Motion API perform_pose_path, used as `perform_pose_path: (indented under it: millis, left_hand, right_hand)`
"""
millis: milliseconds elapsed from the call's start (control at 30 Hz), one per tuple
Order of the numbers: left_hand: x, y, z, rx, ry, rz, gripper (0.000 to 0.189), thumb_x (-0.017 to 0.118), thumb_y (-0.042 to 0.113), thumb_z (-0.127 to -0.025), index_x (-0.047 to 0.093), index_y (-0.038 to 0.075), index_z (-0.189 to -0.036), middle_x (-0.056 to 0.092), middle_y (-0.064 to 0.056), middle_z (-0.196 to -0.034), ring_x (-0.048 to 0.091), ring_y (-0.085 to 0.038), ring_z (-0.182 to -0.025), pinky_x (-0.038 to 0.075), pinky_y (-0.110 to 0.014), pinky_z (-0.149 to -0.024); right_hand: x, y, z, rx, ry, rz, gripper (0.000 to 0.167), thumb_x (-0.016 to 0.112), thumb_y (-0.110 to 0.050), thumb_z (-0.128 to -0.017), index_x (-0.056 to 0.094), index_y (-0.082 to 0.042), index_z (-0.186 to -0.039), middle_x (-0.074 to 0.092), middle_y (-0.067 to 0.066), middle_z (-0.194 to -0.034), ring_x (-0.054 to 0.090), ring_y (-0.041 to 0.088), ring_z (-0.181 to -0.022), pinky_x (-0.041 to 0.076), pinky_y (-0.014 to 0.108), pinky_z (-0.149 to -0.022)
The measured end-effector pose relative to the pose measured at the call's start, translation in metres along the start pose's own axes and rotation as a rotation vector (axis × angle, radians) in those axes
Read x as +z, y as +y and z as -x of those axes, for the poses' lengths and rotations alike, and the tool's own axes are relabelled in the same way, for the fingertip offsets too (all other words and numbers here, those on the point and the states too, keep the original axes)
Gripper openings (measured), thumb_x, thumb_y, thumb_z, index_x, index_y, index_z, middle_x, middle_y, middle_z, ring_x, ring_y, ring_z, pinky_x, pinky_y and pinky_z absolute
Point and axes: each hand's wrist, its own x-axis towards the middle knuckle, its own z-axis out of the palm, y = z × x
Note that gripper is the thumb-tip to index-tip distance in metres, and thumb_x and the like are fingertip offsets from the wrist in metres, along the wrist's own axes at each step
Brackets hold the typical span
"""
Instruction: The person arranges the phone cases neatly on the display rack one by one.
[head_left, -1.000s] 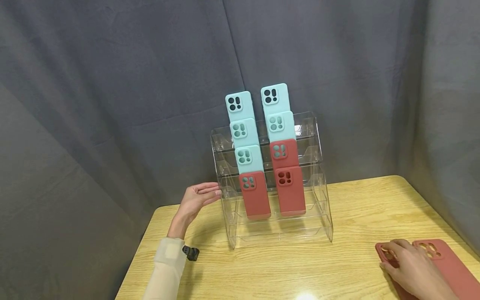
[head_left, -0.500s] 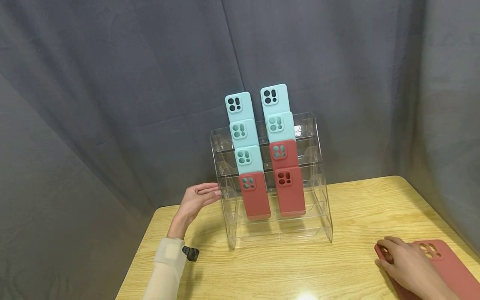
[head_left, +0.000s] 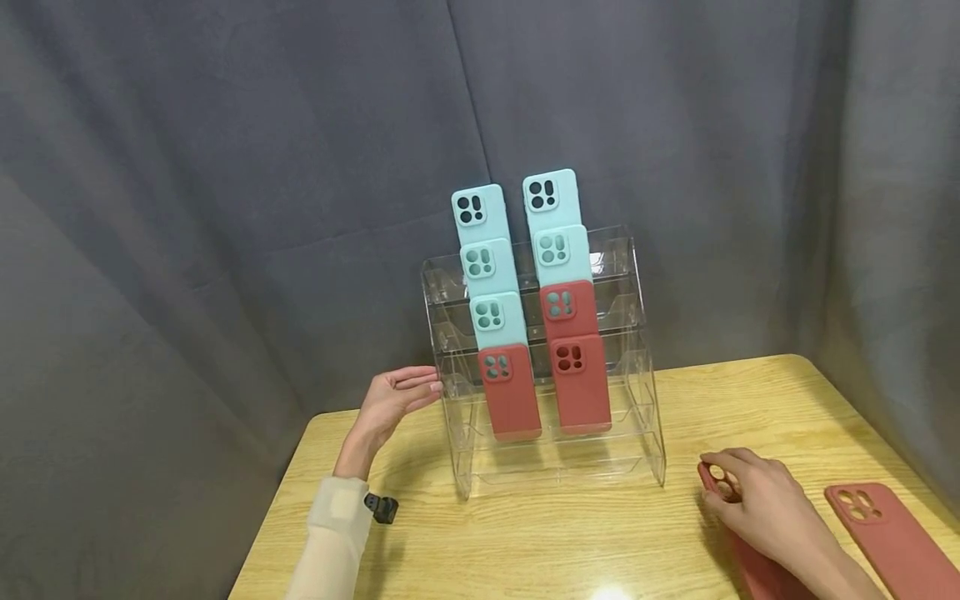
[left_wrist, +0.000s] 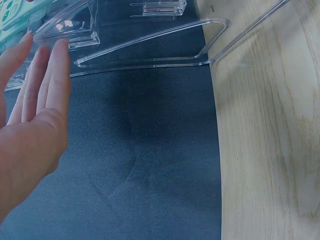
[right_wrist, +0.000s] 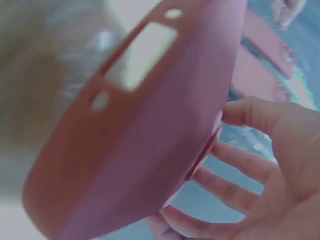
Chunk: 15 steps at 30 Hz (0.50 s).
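Note:
My right hand [head_left: 780, 508] grips a red phone case [head_left: 761, 571] by its camera-hole end, at the table's right front. In the right wrist view that case [right_wrist: 165, 110] fills much of the picture, with thumb and fingers around its edges. The left hand [head_left: 390, 402] reaches with straight fingers to the left side of a clear acrylic display rack [head_left: 453, 433], fingertips at its panel. The rack holds two columns of phone cases: mint ones [head_left: 495, 321] behind a red one [head_left: 513, 408] on the left, two mint behind two red ones [head_left: 583, 396] on the right.
Another red phone case [head_left: 900, 537] lies on the wooden table [head_left: 487, 550] at the right, camera holes toward the back. A grey curtain [head_left: 300, 208] hangs behind the table and along its sides.
The right hand has moved left with the red phone case, away from the other case, which now shows fully apart. The left hand and rack have stayed put.

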Motion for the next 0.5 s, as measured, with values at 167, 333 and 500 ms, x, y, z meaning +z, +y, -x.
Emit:
perform_pose_path:
  millis: [167, 333, 500]
  left_hand:
    - [0.0, -0.001, 0.002, 0.002, 0.001, 0.004, 0.048, 0.072, -0.001, -0.097, 0.059, -0.007, -0.143, 0.073, -0.018, -0.132, 0.078, -0.015, -0.105, 0.062, -0.034, -0.099]
    - [-0.001, -0.001, 0.001, 0.01, -0.001, 0.021, 0.048, 0.072, 0.0, -0.097, 0.059, -0.008, -0.142, 0.076, -0.015, -0.128, 0.079, -0.014, -0.104, 0.063, -0.034, -0.098]
    - [0.0, 0.0, 0.001, 0.011, -0.002, 0.018, 0.047, 0.071, -0.001, -0.097, 0.059, -0.008, -0.142, 0.076, -0.015, -0.128, 0.079, -0.014, -0.104, 0.063, -0.034, -0.098]
  right_hand:
    - [-0.007, -0.037, -0.015, -0.039, 0.156, -0.065, 0.043, 0.087, -0.015, -0.076, 0.077, -0.007, -0.117, 0.075, 0.015, -0.114, 0.072, 0.039, -0.099, 0.05, 0.058, -0.087]
    - [-0.011, -0.072, -0.033, -0.077, 0.25, -0.133, 0.043, 0.088, -0.015, -0.078, 0.076, -0.012, -0.119, 0.075, 0.009, -0.117, 0.071, 0.032, -0.1, 0.049, 0.052, -0.088]
    - [-0.008, -0.098, -0.049, -0.087, 0.288, -0.214, 0.043, 0.087, -0.015, -0.081, 0.075, -0.009, -0.122, 0.074, 0.013, -0.12, 0.068, 0.037, -0.109, 0.052, 0.059, -0.092]
